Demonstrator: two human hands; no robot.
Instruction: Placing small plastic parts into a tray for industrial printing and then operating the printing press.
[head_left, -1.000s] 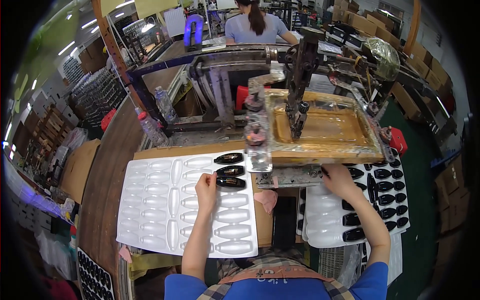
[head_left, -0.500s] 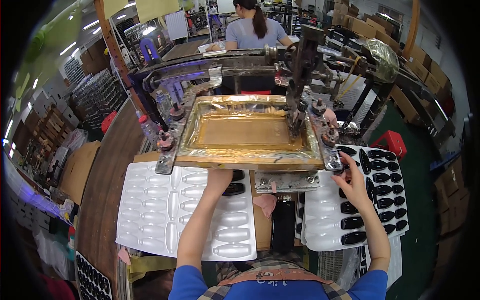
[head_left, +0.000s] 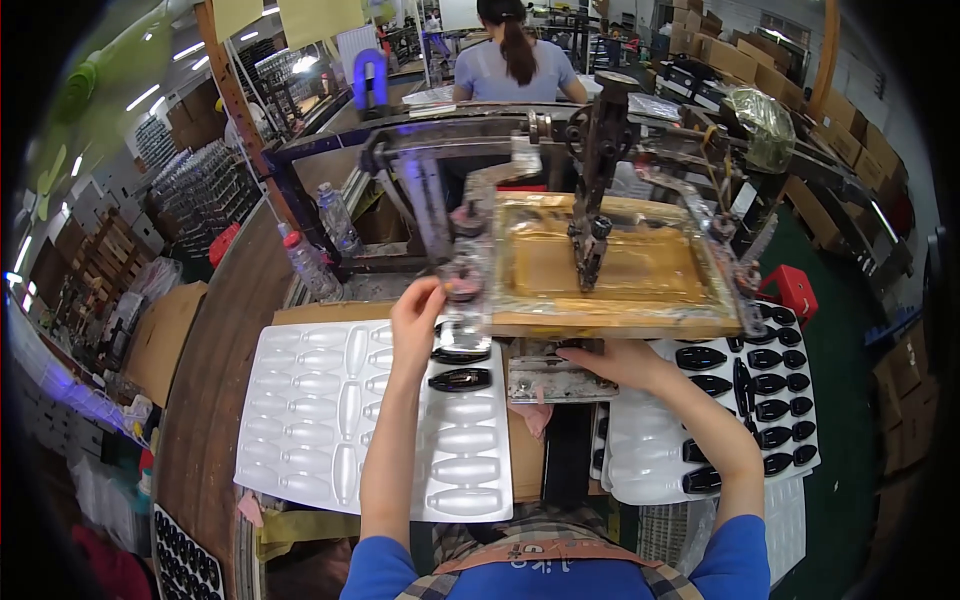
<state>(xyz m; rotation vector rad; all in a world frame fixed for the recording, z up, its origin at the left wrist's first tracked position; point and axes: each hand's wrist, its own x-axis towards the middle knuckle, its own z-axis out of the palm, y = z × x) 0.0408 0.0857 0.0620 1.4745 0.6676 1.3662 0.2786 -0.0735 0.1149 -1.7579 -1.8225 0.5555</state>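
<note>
My left hand is raised at the left metal bracket of a screen-printing frame. Its fingers are curled together against the bracket's edge; whether anything sits between them is hidden. Under the frame's front edge, my right hand lies over a metal fixture, thumb showing, other fingers hidden. Amber film covers the frame's inside, and a dark squeegee arm stands over it. At the left, a white moulded tray carries a black bottle-shaped piece near its right edge.
Another white tray at the right bears several glossy black pieces. Clear plastic bottles stand left of the machine. A red stool is at the right. Beyond the machine a co-worker sits facing away.
The frame and its brackets have shifted right. My left hand has come out from beneath it to the left bracket. My right hand has left the right bracket and reached in to the fixture.
</note>
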